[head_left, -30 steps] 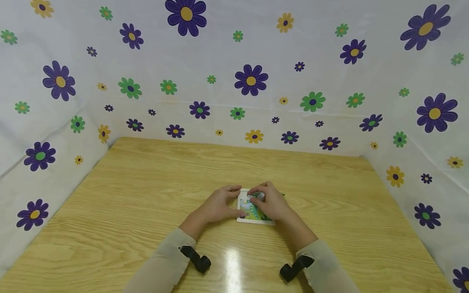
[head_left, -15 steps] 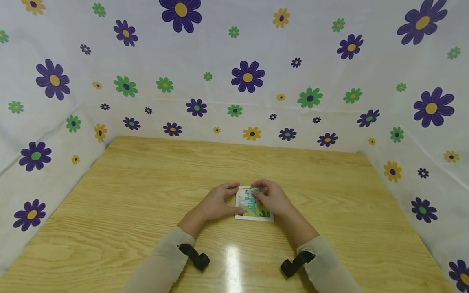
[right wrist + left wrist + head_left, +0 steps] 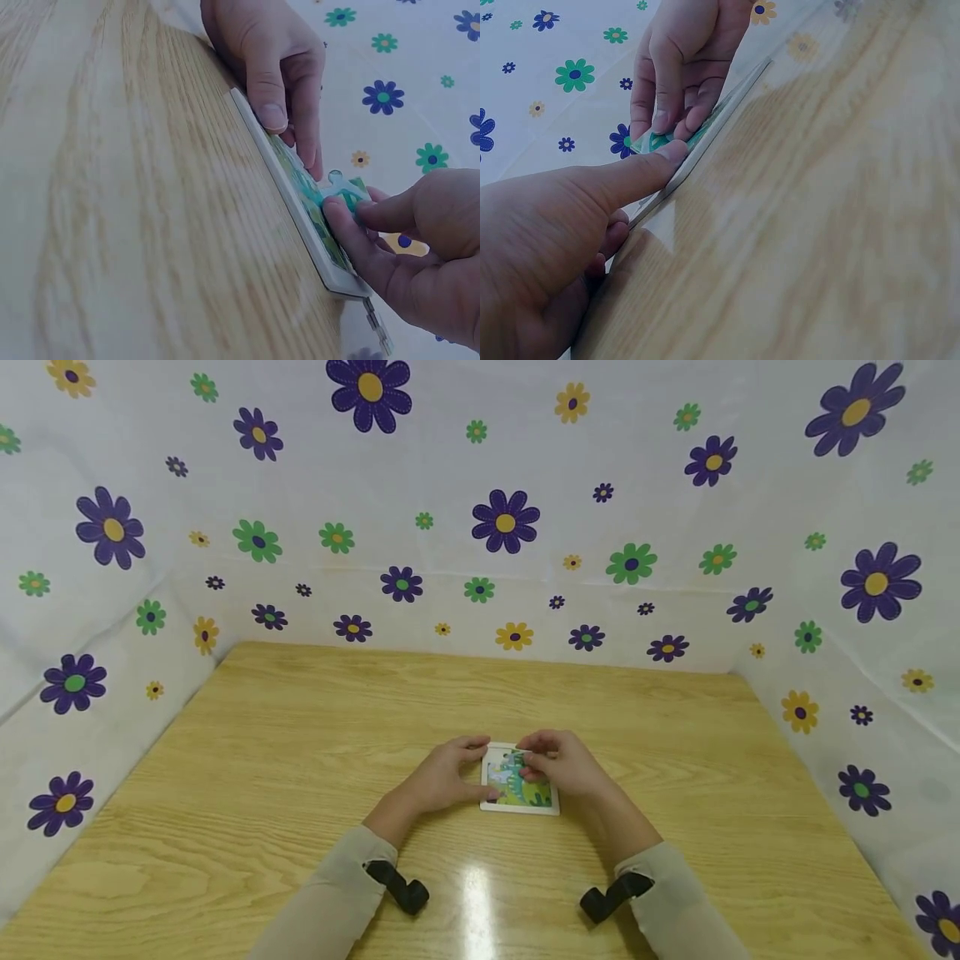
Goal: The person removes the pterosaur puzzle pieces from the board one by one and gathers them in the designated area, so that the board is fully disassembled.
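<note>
A small jigsaw puzzle (image 3: 517, 789) with a white frame and a green and blue picture lies flat on the table. My left hand (image 3: 444, 778) holds its left side, thumb over the near left corner and fingers at the far left corner. Between thumb and fingers, my right hand (image 3: 568, 766) pinches a puzzle piece (image 3: 345, 189). That piece is tilted, above the upper right of the picture, and has a rounded knob. In the left wrist view the right hand's fingers hide most of the piece.
The wooden table (image 3: 337, 718) spreads around the puzzle. White cloth (image 3: 427, 460) with printed flowers encloses its back and sides. A thin, dark-edged item (image 3: 377, 326) lies just past the frame's right corner. Black straps (image 3: 397, 887) sit on both sleeves.
My right hand has shifted slightly right over the puzzle, and its pinched piece now tilts up. The left hand keeps its place on the frame. The head view has shifted slightly.
</note>
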`<state>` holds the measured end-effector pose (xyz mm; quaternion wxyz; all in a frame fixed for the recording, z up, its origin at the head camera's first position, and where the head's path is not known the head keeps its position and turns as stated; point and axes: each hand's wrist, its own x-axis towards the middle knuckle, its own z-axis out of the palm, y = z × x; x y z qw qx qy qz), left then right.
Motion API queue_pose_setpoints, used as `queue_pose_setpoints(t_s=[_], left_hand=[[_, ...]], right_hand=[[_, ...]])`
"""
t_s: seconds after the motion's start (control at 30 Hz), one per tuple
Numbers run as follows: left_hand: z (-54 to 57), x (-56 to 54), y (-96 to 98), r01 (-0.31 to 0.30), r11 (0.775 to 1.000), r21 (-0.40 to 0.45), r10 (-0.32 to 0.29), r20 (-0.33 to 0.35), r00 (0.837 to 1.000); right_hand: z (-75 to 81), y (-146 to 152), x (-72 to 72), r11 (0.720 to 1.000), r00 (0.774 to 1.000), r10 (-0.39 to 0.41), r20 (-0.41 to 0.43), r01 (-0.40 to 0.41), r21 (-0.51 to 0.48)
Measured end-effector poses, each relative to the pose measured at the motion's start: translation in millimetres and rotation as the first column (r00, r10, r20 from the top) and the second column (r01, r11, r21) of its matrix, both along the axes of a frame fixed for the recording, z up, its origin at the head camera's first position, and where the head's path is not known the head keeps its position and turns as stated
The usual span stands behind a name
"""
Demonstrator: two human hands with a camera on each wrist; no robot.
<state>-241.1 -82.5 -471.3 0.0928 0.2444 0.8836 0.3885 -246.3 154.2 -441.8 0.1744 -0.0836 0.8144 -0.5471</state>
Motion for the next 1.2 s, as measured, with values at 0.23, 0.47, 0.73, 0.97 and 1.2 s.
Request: queue_pose_setpoints(t_s=[0.23, 0.47, 0.73, 0.97, 1.2], left_hand=[[-0.7, -0.2, -0.1, -0.003, 1.0, -0.007, 0.003, -0.004, 1.0], [0.2, 0.5, -0.8, -0.007, 1.0, -0.014, 0.006, -0.008, 1.0], [0.9, 0.0, -1.4, 0.001, 1.0, -0.005, -0.001, -0.012, 1.0], [-0.7, -0.8, -0.9, 0.01, 1.0, -0.006, -0.01, -0.002, 1.0], [1.1, -0.2, -1.1, 0.003, 1.0, 0.001, -0.003, 0.004, 1.0]], right_hand=[[3.5, -3.4, 3.4, 1.0, 1.0, 0.005, -0.022, -0.004, 0.015], [1.8, -8.4, 2.8, 0.999, 1.0, -0.028, -0.007, 0.028, 0.017], [1.4, -15.3, 6.9, 0.995, 0.993, -0.021, -0.118, 0.032, 0.091], [-7.7, -13.9, 2.6, 0.996, 0.995, -0.094, -0.027, 0.094, 0.002], [-12.8, -18.6, 2.9, 0.976, 0.976, -0.219, -0.016, 0.219, -0.013]])
